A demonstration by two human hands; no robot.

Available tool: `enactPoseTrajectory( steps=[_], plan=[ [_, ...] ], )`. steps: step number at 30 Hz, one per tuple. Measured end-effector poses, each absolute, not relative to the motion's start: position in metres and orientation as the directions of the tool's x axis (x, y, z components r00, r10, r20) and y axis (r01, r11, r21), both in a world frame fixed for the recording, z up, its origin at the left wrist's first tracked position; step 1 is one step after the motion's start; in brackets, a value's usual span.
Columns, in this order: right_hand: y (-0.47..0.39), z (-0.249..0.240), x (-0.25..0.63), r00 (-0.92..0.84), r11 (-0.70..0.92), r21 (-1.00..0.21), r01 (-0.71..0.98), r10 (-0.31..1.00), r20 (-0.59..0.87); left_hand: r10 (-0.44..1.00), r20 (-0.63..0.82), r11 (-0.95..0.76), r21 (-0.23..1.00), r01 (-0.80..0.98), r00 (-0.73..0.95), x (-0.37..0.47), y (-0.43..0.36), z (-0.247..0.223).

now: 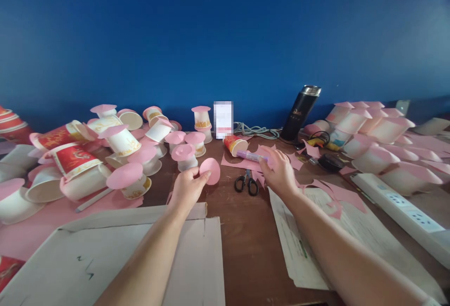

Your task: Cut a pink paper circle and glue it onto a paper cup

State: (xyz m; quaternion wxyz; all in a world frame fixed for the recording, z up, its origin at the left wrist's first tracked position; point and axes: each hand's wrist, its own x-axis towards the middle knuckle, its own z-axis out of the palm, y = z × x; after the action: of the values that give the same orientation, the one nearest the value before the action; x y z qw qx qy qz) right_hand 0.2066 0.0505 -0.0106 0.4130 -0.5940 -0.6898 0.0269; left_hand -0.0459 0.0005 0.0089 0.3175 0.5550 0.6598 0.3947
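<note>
My left hand [190, 185] pinches a round pink paper disc [212, 171] between thumb and fingers, above the brown table. In my right hand [278, 171] is the end of a slim purple tube [250, 156], like a glue pen or marker; its exact kind is unclear. The tube's far end is close to the mouth of a red paper cup [235, 145] lying on its side. Black-handled scissors [247, 184] lie between my hands, blades partly hidden by pink paper scraps [259, 177]. Left of my left hand stand several paper cups topped with pink discs [183, 153].
A grey-white board [105, 254] covers the front left. At right are a printed sheet [298, 250], a white power strip [404, 212] and stacked pink-topped cups [376, 156]. A black flask [300, 114] leans by the blue wall, near a lit screen [223, 118] and cables [256, 130].
</note>
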Motion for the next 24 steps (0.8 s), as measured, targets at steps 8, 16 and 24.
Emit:
enactPoseTrajectory(
  steps=[8, 16, 24],
  plan=[
    [0.054, -0.018, 0.212, 0.073, 0.025, -0.346, 0.938, 0.961, 0.266, 0.977, 0.070, 0.101, 0.681, 0.726, -0.202, -0.049, 0.004, -0.006],
    [0.056, -0.019, 0.213, 0.090, -0.017, -0.287, 0.958, 0.966, 0.244, 0.918, 0.375, 0.003, 0.309, 0.951, -0.125, -0.049, -0.003, -0.012],
    [0.057, -0.024, 0.218, 0.147, 0.053, -0.465, 0.884, 0.913, 0.382, 0.870, 0.482, -0.220, 0.188, 0.957, 0.106, -0.016, -0.011, -0.005]
  ],
)
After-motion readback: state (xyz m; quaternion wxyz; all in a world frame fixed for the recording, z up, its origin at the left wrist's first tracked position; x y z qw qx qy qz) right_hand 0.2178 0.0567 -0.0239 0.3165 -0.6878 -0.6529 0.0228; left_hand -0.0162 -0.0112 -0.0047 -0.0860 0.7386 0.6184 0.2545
